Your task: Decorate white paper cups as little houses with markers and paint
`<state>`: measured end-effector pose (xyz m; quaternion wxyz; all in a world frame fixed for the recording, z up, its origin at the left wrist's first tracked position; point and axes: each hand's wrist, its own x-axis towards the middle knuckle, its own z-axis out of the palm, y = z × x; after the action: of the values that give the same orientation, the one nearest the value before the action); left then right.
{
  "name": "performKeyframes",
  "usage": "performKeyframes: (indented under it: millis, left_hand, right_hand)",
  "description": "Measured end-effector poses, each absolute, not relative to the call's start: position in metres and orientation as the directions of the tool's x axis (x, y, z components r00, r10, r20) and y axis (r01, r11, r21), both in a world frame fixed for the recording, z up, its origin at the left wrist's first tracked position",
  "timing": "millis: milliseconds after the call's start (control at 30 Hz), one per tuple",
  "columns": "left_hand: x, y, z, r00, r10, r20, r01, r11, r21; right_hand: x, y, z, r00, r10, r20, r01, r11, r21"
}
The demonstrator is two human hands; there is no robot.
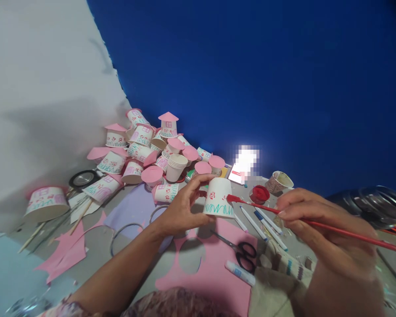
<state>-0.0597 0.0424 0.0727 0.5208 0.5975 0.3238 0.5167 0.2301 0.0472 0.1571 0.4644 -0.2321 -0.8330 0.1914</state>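
Observation:
My left hand point(188, 200) grips a white paper cup point(218, 199) turned upside down, its fingers and thumb around the left side. Red dabs and a wavy green line decorate the cup's wall. In my right hand point(326, 224) is a thin red paintbrush point(267, 206), pinched along its handle. Its red tip is at the cup's right side, touching or very close; I cannot tell which. Beyond the brush sits a small pot of red paint point(260, 193). Several markers point(254, 223) lie just under the brush.
Many decorated cups with pink paper roofs point(168, 118) pile up at the back left, beside a stack of plain cups point(176, 166). Scissors point(242, 253) and a glue stick point(240, 273) lie on cut pink paper point(214, 281). A patterned cup point(279, 181) stands near the blue wall point(251, 79).

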Motion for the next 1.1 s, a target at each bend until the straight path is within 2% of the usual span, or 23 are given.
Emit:
performKeyframes:
  millis: [1100]
  left_hand:
    - [-0.0578, 0.0428, 0.0696, 0.276, 0.918, 0.286, -0.249, -0.219, 0.943]
  right_hand:
    - [0.2344, 0.0452, 0.1520, -0.446, 0.570, 0.691, 0.190, 0.814, -0.549]
